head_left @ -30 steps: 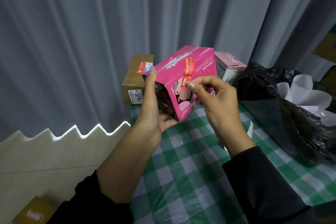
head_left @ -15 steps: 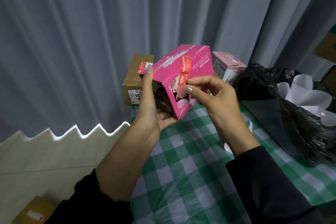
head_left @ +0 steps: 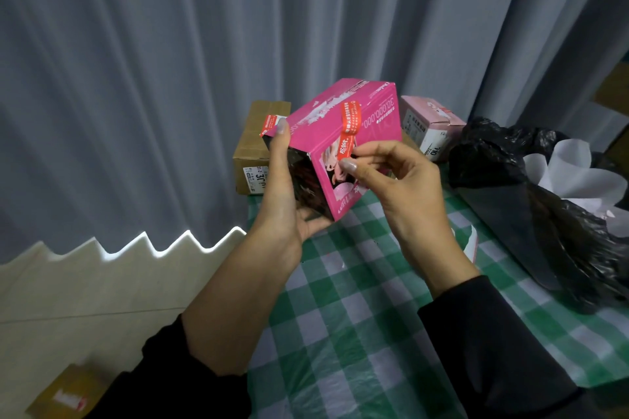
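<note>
We log black long sleeves; left sleeve [head_left: 190, 381] ends well back from the pink box [head_left: 326, 133]; right sleeve [head_left: 493, 343] ends nearer it, cuff plain; fingernails [head_left: 348, 165] nearest the box longish, pale, glossy.

Likely a room at home. Grey curtains [head_left: 136, 78] hang behind a worktop [head_left: 391, 367] under a green checked cloth [head_left: 340, 316], bearing a cardboard parcel [head_left: 253, 143].

Right hand [head_left: 401, 187] peeled red seal [head_left: 350, 122] end loose.

Pink box [head_left: 371, 133]: "30,000,000", upside down. Seal [head_left: 350, 119]: red, white chars, illegible. Brown box [head_left: 253, 146] label: starts w/ "3", rest unclear.
</note>
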